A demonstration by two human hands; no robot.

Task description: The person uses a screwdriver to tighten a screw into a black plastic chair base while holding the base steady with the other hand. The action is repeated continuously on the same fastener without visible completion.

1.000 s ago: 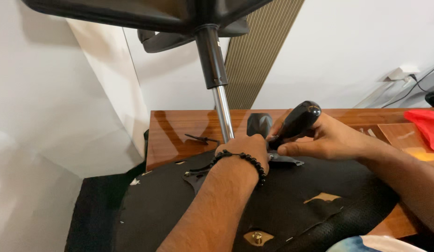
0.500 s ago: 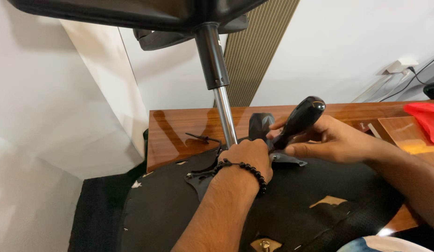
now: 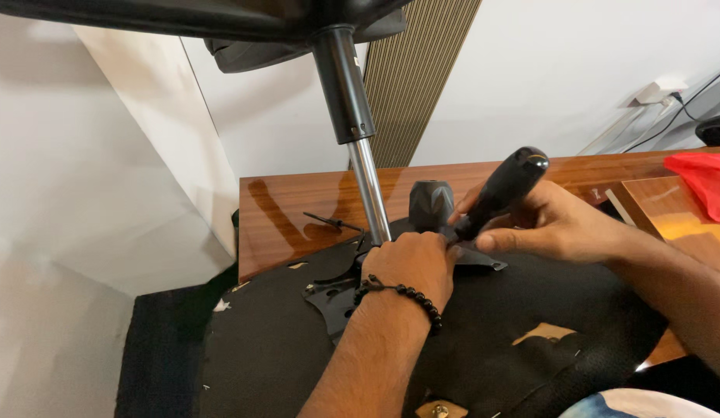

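Seat underside (image 3: 298, 364), black, lies nearest w/ metal plate (image 3: 337, 298) at centre. Left hand (image 3: 410, 267) fingers curled, pressing plate; right hand (image 3: 550, 224) fingers wrapped round black screwdriver handle (image 3: 499, 190). Beyond, gas-lift column (image 3: 368, 186), wooden tabletop (image 3: 298, 209).

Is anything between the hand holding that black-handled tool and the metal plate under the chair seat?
The left hand rests on the metal plate right where the screwdriver in the right hand points down, hiding its tip. Nothing else visible stands between.
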